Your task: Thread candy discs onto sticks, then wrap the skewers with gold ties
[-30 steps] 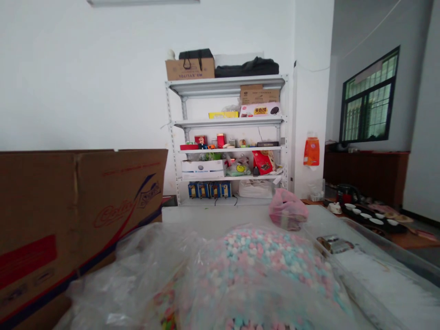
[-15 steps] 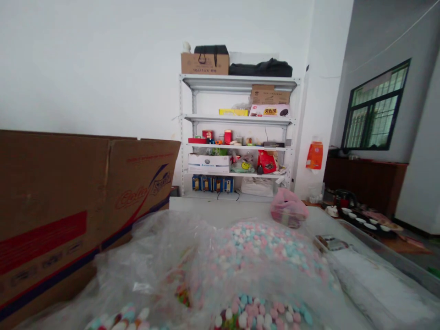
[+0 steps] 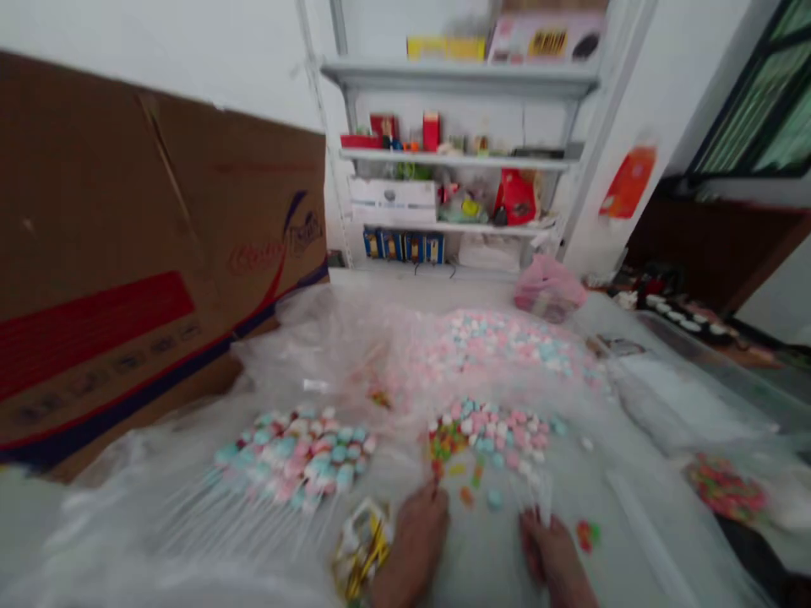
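White lollipop sticks (image 3: 544, 498) are pinched in the right hand (image 3: 556, 553), presumably as handles; the left hand (image 3: 415, 540) is curled, its hold unclear.

A cardboard carton (image 3: 158, 245) stands to the left of and beyond the left hand (image 3: 415, 540). A metal shelving unit (image 3: 462, 76) stands farther beyond this hand. A pink plastic bag (image 3: 550, 285) sits beyond the right hand (image 3: 550, 547). Farther off, to its right: white cups (image 3: 689, 324), orange packet (image 3: 629, 181), dark-framed window (image 3: 766, 118).
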The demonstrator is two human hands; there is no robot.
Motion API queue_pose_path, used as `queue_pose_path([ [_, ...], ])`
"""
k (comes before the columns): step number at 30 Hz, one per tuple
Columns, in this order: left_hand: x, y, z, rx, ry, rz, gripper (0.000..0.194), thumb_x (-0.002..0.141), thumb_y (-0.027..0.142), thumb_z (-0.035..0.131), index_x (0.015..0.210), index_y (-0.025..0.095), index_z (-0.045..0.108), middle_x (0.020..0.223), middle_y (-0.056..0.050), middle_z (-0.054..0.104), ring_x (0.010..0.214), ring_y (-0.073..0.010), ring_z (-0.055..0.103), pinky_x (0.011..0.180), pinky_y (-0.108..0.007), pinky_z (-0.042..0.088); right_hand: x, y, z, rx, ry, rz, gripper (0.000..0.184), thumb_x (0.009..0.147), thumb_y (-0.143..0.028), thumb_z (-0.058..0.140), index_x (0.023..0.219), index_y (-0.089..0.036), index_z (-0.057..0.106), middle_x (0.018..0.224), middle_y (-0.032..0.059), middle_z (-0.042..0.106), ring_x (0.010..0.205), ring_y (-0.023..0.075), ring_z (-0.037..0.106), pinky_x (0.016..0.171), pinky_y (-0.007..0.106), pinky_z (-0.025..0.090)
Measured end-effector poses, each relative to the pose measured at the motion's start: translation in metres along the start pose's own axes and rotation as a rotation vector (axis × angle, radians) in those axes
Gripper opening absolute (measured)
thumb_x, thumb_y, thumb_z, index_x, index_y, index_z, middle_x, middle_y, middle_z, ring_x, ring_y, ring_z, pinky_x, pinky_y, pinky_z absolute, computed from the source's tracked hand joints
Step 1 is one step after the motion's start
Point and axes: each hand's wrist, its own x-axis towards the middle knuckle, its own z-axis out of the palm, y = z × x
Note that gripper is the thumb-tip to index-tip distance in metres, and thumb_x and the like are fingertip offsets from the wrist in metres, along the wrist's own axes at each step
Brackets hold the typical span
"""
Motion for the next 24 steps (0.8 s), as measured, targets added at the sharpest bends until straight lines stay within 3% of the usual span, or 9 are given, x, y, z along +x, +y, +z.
queue_pose_path([
  [2,-0.006,-0.002,0.007,0.009,0.012,0.079,0.026,0.087,0.017,0.041,0.109,0.017,0.056,0.117,-0.009,0.058,0.109,-0.0189,0.052,0.098,-0.034,0.038,-0.026,0.038,0.003,0.073,0.064,0.133,0.023,0.088,-0.032,0.052,0.074,-0.013,0.054,0.056,-0.0043,0.050,0.040,0.0061,0.041,0.037,0.020,0.034],
  [3,-0.006,-0.003,0.010,0.001,0.043,0.078,0.028,0.086,0.015,0.040,0.111,0.016,0.053,0.115,-0.011,0.058,0.106,-0.0188,0.053,0.094,-0.033,0.040,-0.033,0.051,0.002,0.102,0.078,0.176,0.023,0.086,-0.031,0.051,0.069,-0.015,0.050,0.049,-0.0067,0.044,0.036,0.0053,0.035,0.034,0.019,0.028],
  [6,-0.003,-0.004,0.011,-0.043,0.105,-0.026,0.023,0.084,0.015,0.041,0.103,0.018,0.053,0.092,-0.006,0.062,0.086,-0.0170,0.057,0.078,-0.028,0.042,-0.034,0.072,-0.002,0.182,0.098,0.239,0.019,0.075,-0.034,0.058,0.071,-0.019,0.048,0.048,-0.0073,0.045,0.034,0.0060,0.035,0.032,0.020,0.024],
  [10,0.000,0.001,0.002,-0.122,0.132,-0.144,0.007,0.081,0.021,0.048,0.085,0.019,0.052,0.069,0.002,0.054,0.065,-0.0127,0.051,0.063,-0.023,0.036,-0.026,0.070,-0.005,0.239,0.108,0.247,0.022,0.067,-0.035,0.062,0.075,-0.019,0.049,0.049,-0.0072,0.049,0.033,0.0062,0.036,0.031,0.020,0.022],
  [16,0.007,0.023,0.007,-0.196,-0.001,0.066,0.008,0.080,0.021,0.051,0.074,0.017,0.056,0.069,0.002,0.053,0.067,-0.0111,0.049,0.064,-0.022,0.036,-0.028,0.065,-0.005,0.258,0.092,0.252,0.017,0.068,-0.032,0.061,0.072,-0.019,0.050,0.047,-0.0060,0.049,0.032,0.0064,0.037,0.029,0.019,0.023],
  [20,0.010,0.039,0.020,-0.031,-0.127,0.146,0.013,0.083,0.020,0.048,0.077,0.017,0.059,0.078,-0.001,0.058,0.076,-0.0133,0.052,0.071,-0.024,0.039,-0.029,0.064,-0.006,0.256,0.078,0.273,0.016,0.070,-0.032,0.060,0.069,-0.019,0.050,0.047,-0.0060,0.049,0.031,0.0065,0.037,0.029,0.020,0.024],
  [24,0.014,0.052,0.027,0.181,-0.091,0.141,0.024,0.091,0.023,0.038,0.103,0.019,0.058,0.095,-0.004,0.058,0.084,-0.0149,0.054,0.074,-0.025,0.040,-0.028,0.062,-0.007,0.247,0.061,0.275,0.016,0.071,-0.032,0.058,0.068,-0.020,0.049,0.047,-0.0057,0.049,0.032,0.0071,0.038,0.029,0.020,0.025],
])
